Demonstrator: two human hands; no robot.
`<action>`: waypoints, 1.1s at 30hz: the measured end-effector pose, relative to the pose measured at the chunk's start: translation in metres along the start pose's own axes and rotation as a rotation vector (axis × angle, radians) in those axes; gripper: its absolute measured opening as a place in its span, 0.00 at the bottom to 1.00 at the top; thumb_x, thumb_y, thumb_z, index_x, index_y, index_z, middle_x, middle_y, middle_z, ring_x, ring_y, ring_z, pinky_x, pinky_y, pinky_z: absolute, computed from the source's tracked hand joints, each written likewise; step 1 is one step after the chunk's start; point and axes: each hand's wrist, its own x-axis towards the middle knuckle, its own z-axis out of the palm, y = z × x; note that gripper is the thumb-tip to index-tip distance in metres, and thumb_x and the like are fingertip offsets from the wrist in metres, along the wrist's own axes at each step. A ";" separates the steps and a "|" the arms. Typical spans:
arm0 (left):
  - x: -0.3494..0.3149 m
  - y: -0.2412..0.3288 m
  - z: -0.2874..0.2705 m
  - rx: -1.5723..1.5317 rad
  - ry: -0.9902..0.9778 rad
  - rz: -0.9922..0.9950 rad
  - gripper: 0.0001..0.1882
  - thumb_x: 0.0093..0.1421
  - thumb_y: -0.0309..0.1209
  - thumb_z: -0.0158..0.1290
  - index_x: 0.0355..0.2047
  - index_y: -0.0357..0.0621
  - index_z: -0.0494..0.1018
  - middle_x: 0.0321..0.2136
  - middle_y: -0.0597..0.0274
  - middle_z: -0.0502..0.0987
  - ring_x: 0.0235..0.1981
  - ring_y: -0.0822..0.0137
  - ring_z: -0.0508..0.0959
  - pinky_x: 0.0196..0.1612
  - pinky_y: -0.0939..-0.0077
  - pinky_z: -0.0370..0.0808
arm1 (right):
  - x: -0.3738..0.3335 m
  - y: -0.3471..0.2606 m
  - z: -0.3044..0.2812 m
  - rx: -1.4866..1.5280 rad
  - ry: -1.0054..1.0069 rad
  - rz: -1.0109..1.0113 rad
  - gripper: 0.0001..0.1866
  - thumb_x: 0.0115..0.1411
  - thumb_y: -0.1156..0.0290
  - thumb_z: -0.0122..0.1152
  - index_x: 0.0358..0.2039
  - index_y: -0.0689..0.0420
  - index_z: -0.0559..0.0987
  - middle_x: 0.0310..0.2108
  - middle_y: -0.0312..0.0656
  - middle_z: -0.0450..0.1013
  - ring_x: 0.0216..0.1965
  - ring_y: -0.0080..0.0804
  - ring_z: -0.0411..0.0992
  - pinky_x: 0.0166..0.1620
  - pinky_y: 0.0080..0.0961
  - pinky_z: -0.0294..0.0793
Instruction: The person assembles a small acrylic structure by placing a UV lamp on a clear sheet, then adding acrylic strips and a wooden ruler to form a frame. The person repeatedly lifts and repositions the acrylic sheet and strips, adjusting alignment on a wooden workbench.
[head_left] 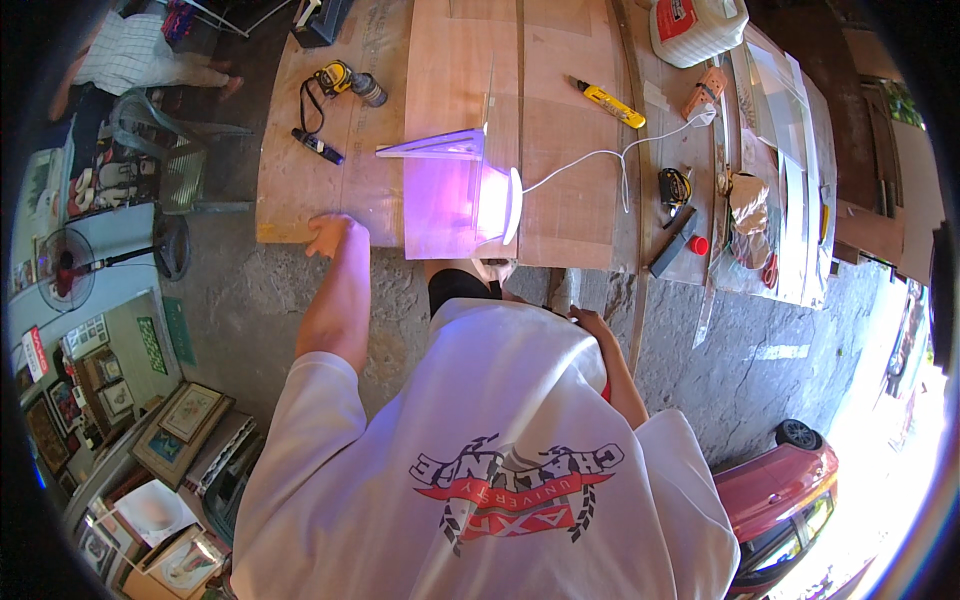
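Note:
My left hand (338,233) rests at the near left edge of the wooden worktable (370,200), its fingers apart and nothing in them. My right hand (588,320) is low beside my waist, below the table's edge; its fingers are too small and partly hidden to read. Between the hands, a white lamp (513,207) stands at the near edge, throwing violet light over a thin wood sheet (435,225). Clear acrylic pieces (440,145) stand joined at an angle on that sheet, just beyond the lamp.
A tape measure (335,77) and a dark marker-like tool (318,146) lie at left. On the right are a yellow cutter knife (612,104), a power strip (706,92) with the lamp's white cord, another tape measure (675,187), a red cap (698,245) and a white jug (698,30).

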 end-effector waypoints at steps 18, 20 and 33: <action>0.019 -0.009 0.025 -0.010 0.091 0.032 0.24 0.63 0.47 0.40 0.49 0.39 0.58 0.37 0.34 0.79 0.36 0.38 0.82 0.37 0.42 0.80 | 0.005 0.012 -0.001 -0.217 -0.053 -0.247 0.28 0.69 0.45 0.48 0.44 0.57 0.84 0.38 0.47 0.81 0.38 0.32 0.79 0.43 0.29 0.78; 0.021 -0.008 0.024 0.012 0.068 0.036 0.25 0.63 0.47 0.40 0.49 0.39 0.57 0.38 0.34 0.79 0.36 0.38 0.82 0.37 0.42 0.80 | 0.001 0.009 -0.004 -0.271 -0.074 -0.266 0.28 0.69 0.46 0.46 0.44 0.57 0.83 0.39 0.48 0.81 0.39 0.32 0.79 0.44 0.29 0.78; 0.014 -0.003 0.013 0.024 0.028 0.013 0.25 0.63 0.48 0.39 0.49 0.38 0.56 0.38 0.33 0.78 0.37 0.38 0.82 0.37 0.42 0.80 | -0.006 -0.028 -0.007 -0.009 -0.094 0.023 0.26 0.66 0.48 0.56 0.41 0.63 0.81 0.32 0.46 0.80 0.31 0.30 0.76 0.36 0.29 0.75</action>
